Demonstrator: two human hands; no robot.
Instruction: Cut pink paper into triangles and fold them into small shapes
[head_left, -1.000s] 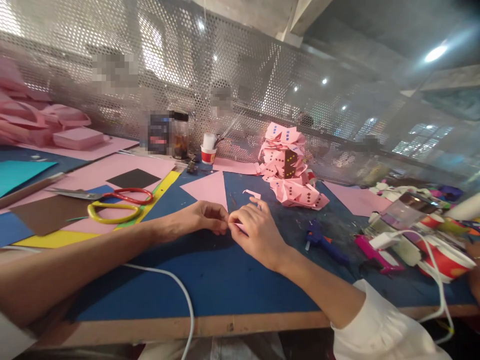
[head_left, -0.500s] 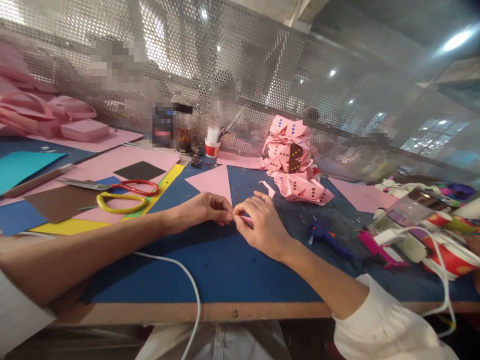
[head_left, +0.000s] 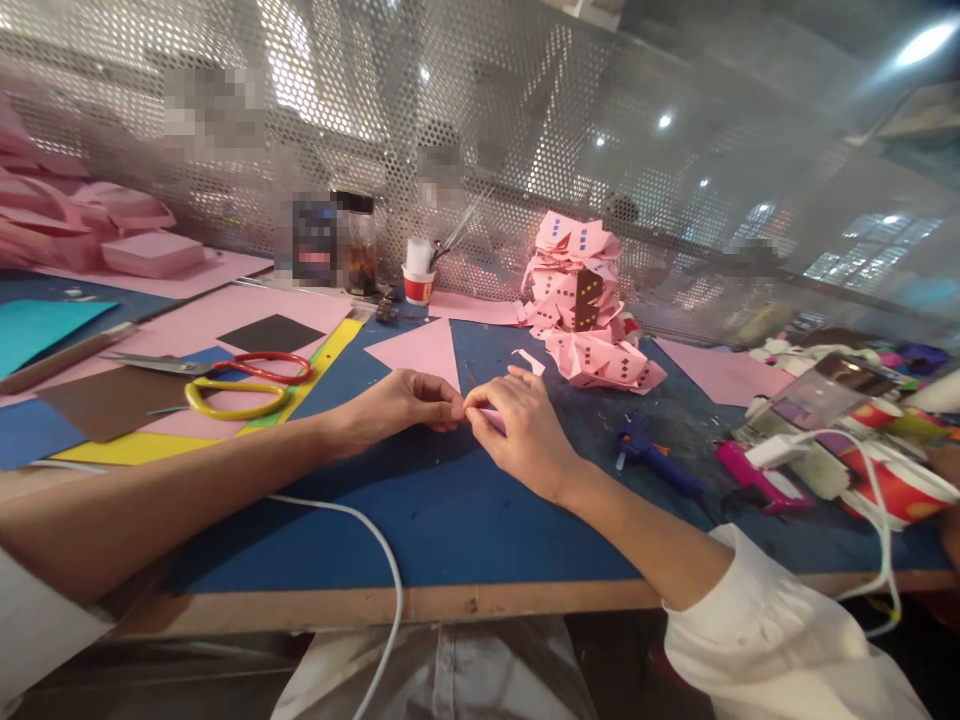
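In the middle of the blue work surface (head_left: 337, 555), the fingertips of my two hands meet. My right hand (head_left: 525, 430) is closed in a pinch on a small piece of pink paper (head_left: 493, 419), which shows under its curled fingers. My left hand (head_left: 416, 405) pinches at the same spot, its thumb and index finger pressed together at the paper's left end; most of the paper is hidden by the fingers. Just beyond them lies a pink paper sheet (head_left: 424, 350), and a thin curled pink scrap (head_left: 529, 360) is near my right hand.
Scissors (head_left: 236, 395) rest on coloured papers at left. Behind stand a paper cup (head_left: 418, 285), a dark-lidded jar (head_left: 361, 250) and a stack of folded pink paper shapes (head_left: 581, 300). Rightward are a blue glue gun (head_left: 660, 460), a magenta tool (head_left: 757, 480) and a white cable (head_left: 390, 560).
The view has shifted slightly, so objects sit a little higher in the picture. Both hands keep the same pinch with fingertips together.
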